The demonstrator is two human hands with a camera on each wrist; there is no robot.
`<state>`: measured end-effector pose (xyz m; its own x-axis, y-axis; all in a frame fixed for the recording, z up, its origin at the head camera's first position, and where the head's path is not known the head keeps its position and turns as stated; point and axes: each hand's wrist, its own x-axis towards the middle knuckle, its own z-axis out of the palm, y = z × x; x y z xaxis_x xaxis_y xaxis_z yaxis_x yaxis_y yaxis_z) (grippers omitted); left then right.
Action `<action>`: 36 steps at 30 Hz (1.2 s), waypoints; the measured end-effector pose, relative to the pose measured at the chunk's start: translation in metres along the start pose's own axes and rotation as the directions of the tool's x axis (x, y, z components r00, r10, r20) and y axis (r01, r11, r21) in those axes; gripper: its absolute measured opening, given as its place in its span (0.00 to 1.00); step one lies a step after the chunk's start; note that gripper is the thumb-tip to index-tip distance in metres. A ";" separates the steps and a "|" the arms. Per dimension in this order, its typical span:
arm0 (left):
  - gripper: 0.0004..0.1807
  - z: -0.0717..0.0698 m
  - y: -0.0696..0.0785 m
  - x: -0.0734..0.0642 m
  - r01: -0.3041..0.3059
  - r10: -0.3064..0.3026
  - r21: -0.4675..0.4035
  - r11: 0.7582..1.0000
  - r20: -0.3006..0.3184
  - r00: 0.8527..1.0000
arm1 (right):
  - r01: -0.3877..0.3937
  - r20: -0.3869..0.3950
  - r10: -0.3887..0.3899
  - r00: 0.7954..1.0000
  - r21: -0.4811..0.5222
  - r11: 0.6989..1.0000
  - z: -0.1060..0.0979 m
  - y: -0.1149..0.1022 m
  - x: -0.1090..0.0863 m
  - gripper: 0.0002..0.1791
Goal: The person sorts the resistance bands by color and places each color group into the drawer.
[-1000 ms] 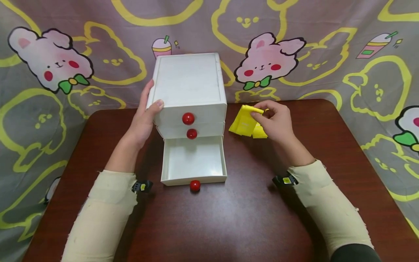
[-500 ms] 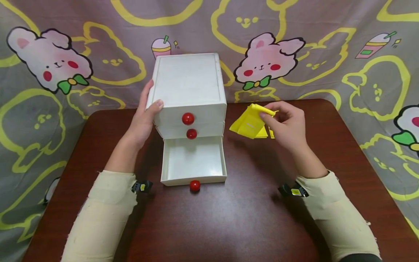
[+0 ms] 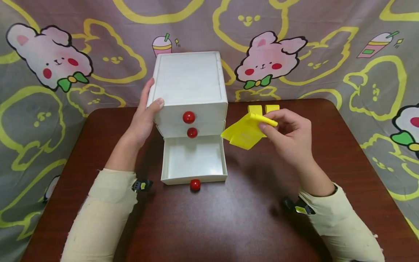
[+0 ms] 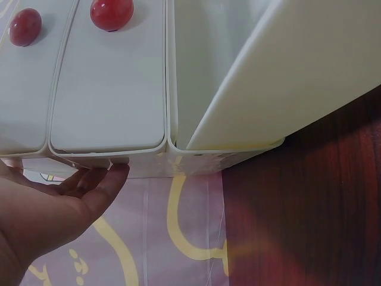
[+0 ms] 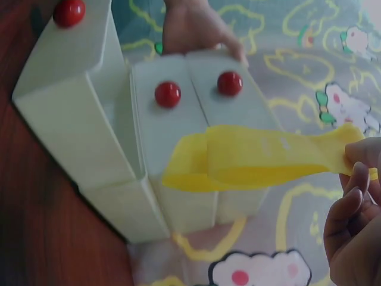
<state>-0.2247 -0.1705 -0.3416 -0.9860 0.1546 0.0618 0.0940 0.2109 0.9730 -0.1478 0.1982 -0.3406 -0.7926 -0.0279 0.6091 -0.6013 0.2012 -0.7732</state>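
My left hand (image 3: 135, 123) holds the left side of a white drawer cabinet (image 3: 190, 78), thumb by its top front corner. Red ball knobs (image 3: 188, 117) mark the drawers; the bottom drawer (image 3: 193, 158) is pulled out, nothing inside it. To the right of the cabinet, my right hand (image 3: 291, 134) pinches a yellow resistance band (image 3: 245, 133) by one end between thumb and fingers. The band hangs folded in flat loops with faint pale print. In the right wrist view, the band (image 5: 256, 155) stretches leftward across the cabinet's front from my fingertips.
More yellow folded pieces (image 3: 272, 108) lie on the dark wooden table (image 3: 209, 222) behind my right hand, partly hidden by the held band. A patterned cloth (image 3: 196, 29) hangs close behind the cabinet and along both sides.
My right hand has drawn back toward me and slightly right, lifting the band away from the other yellow pieces, which now show behind it. My left hand stays on the cabinet.
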 end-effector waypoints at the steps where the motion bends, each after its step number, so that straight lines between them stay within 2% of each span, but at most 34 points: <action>1: 0.38 0.000 0.000 0.000 -0.001 0.001 -0.002 1.000 0.000 1.000 | 0.003 0.011 -0.003 1.000 0.008 1.000 0.003 -0.002 -0.001 0.09; 6: 0.38 0.000 0.000 0.000 -0.003 0.003 -0.021 1.000 -0.003 1.000 | 0.000 0.081 -0.003 0.997 0.034 0.999 0.020 -0.006 -0.006 0.11; 12: 0.38 0.000 -0.001 0.001 -0.005 0.005 -0.036 0.999 -0.008 1.000 | -0.076 0.148 0.060 0.987 0.107 0.991 0.049 -0.003 -0.013 0.11; 18: 0.38 0.001 -0.001 0.002 -0.006 0.005 -0.043 0.999 -0.011 1.000 | -0.130 0.184 0.103 0.978 0.139 0.982 0.078 0.006 -0.021 0.09; 28: 0.37 0.001 -0.001 0.000 0.008 -0.008 -0.027 1.000 -0.030 1.000 | -0.144 0.251 0.096 0.963 0.177 0.974 0.130 0.013 -0.037 0.07; 32: 0.37 0.002 -0.001 0.000 -0.003 0.002 -0.027 1.000 -0.033 0.999 | -0.179 0.276 0.117 0.954 0.211 0.961 0.143 0.013 -0.042 0.07; 36: 0.37 0.002 0.000 0.000 -0.004 0.004 -0.021 1.000 -0.036 0.999 | -0.220 0.285 0.164 0.944 0.176 0.959 0.146 0.017 -0.046 0.07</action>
<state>-0.2240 -0.1689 -0.3420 -0.9900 0.1202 0.0733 0.0953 0.1898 0.9772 -0.1369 0.0597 -0.4075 -0.8761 -0.2728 0.3976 -0.4201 0.0272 -0.9071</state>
